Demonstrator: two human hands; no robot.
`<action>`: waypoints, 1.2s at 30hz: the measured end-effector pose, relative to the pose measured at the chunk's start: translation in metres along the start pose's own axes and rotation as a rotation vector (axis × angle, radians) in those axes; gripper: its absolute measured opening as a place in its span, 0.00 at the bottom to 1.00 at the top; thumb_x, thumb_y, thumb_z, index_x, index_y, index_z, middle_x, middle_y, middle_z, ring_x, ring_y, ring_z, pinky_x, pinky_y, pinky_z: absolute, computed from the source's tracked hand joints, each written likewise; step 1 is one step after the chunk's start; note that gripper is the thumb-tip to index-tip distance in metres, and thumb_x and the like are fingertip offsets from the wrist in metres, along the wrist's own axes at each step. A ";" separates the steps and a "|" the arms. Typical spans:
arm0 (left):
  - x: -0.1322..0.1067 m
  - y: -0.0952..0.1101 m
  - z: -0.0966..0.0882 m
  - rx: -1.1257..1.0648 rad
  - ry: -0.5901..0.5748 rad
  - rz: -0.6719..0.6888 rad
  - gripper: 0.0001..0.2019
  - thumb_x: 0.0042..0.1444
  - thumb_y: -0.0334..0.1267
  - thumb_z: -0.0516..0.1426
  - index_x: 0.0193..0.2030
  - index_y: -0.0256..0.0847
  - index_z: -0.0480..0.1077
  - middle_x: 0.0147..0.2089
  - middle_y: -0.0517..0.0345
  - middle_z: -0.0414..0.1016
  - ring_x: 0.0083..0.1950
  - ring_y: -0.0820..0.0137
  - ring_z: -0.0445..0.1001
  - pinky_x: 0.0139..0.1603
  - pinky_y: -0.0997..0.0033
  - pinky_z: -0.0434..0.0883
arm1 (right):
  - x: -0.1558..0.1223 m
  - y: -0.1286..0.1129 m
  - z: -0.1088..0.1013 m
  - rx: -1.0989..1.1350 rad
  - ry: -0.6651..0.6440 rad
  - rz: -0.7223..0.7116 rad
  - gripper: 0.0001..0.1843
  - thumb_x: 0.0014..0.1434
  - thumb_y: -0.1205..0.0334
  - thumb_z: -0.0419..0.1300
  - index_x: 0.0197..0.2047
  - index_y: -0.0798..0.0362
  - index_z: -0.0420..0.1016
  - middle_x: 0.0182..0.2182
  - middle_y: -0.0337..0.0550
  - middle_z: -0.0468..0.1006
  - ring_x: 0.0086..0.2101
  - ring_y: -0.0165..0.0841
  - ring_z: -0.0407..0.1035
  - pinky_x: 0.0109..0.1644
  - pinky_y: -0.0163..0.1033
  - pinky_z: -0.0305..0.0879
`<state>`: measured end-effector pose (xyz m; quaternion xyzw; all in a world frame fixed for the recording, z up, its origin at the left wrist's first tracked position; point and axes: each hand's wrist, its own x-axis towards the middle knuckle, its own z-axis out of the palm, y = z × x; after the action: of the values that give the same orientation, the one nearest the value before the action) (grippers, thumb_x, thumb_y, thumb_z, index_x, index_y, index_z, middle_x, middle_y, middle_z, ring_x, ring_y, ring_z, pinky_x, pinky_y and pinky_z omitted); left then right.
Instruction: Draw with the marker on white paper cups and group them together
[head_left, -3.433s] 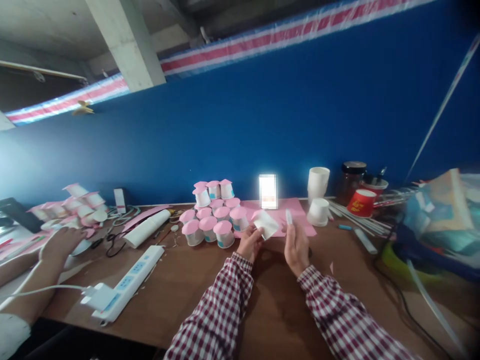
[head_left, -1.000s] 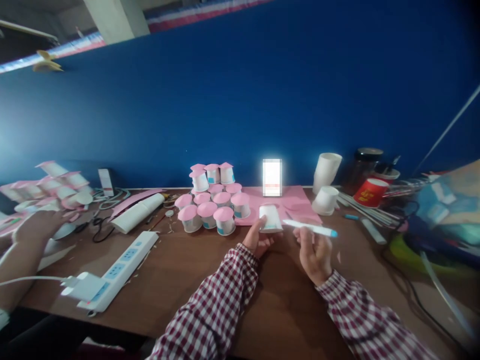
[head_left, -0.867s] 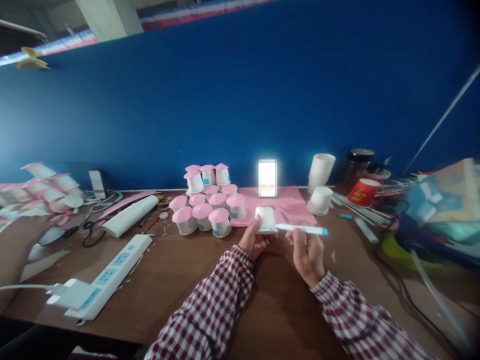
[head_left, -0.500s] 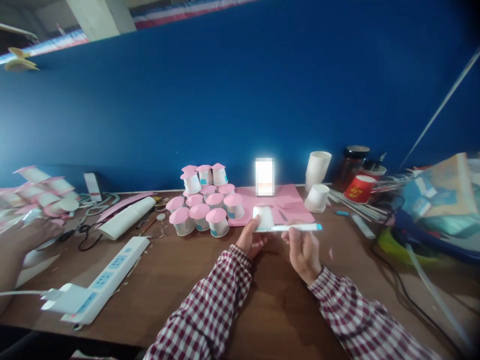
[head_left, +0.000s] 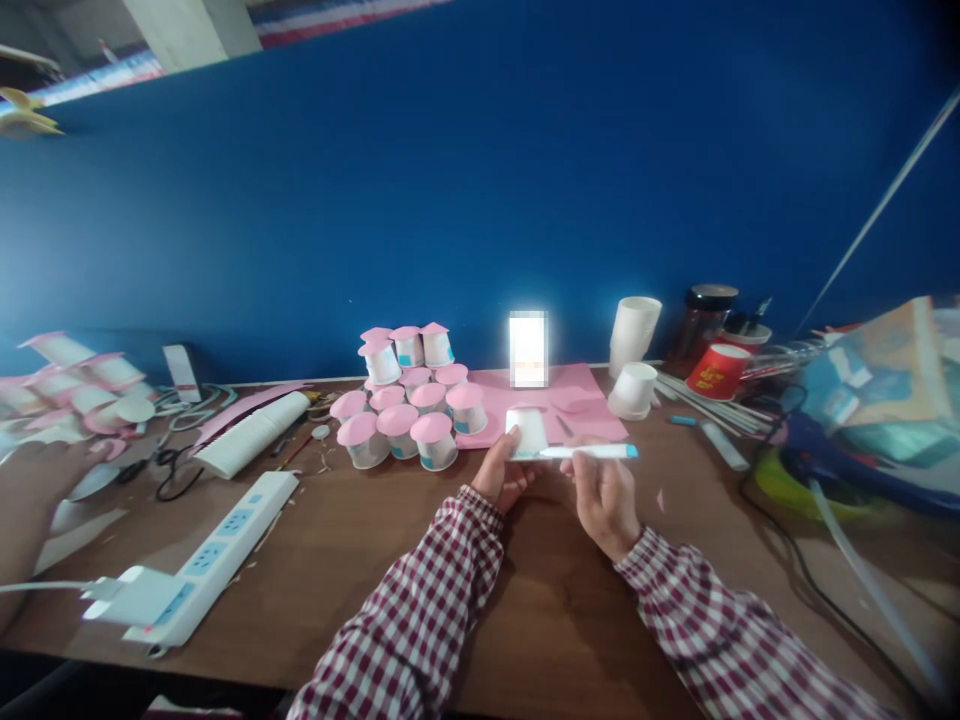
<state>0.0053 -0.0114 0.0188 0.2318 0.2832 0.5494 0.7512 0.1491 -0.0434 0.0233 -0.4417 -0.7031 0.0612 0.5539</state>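
Observation:
My left hand point(head_left: 501, 474) grips a small white paper cup point(head_left: 527, 432), held upside down just above the brown table point(head_left: 375, 560). My right hand point(head_left: 602, 490) is closed on a white marker with a blue end point(head_left: 592, 452), lying sideways with its tip against the cup's lower edge. A pink paper sheet point(head_left: 559, 400) lies right behind the cup. To the left of my hands stands a pile of white cups with pink tops point(head_left: 409, 400).
A white power strip point(head_left: 202, 560) lies at the left front. Another person's hand point(head_left: 34, 480) rests at the far left by more pink-topped cups point(head_left: 75, 390). Stacked white cups point(head_left: 634, 340), a red cup point(head_left: 718, 370), a dark jar point(head_left: 701, 320) and cluttered bags point(head_left: 870, 410) fill the right.
The marker went from pointing up in my right hand to lying sideways against the cup. The cup turned from tilted to upside down. The other person's hand drew back leftward.

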 end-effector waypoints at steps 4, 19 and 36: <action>-0.001 0.000 0.001 0.015 -0.001 -0.003 0.16 0.55 0.42 0.56 0.44 0.31 0.69 0.37 0.46 0.75 0.39 0.63 0.75 0.44 0.62 0.73 | -0.001 0.001 0.001 0.015 0.001 0.011 0.17 0.65 0.59 0.45 0.27 0.52 0.66 0.27 0.43 0.73 0.27 0.29 0.67 0.35 0.36 0.64; 0.002 -0.002 -0.002 0.017 0.003 0.008 0.15 0.56 0.43 0.56 0.41 0.31 0.69 0.36 0.47 0.75 0.37 0.65 0.75 0.38 0.68 0.73 | 0.002 0.001 0.001 0.002 0.003 -0.017 0.15 0.66 0.57 0.45 0.30 0.51 0.65 0.21 0.38 0.70 0.23 0.29 0.66 0.31 0.34 0.63; 0.006 -0.006 -0.006 0.064 -0.070 0.031 0.17 0.53 0.45 0.58 0.42 0.32 0.68 0.31 0.53 0.73 0.30 0.70 0.72 0.27 0.74 0.68 | 0.002 0.001 0.002 0.015 0.037 -0.017 0.09 0.65 0.62 0.46 0.36 0.53 0.65 0.23 0.38 0.69 0.24 0.28 0.65 0.32 0.33 0.62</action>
<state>0.0067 -0.0075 0.0099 0.2792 0.2706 0.5430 0.7443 0.1480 -0.0413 0.0234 -0.4329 -0.6959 0.0536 0.5705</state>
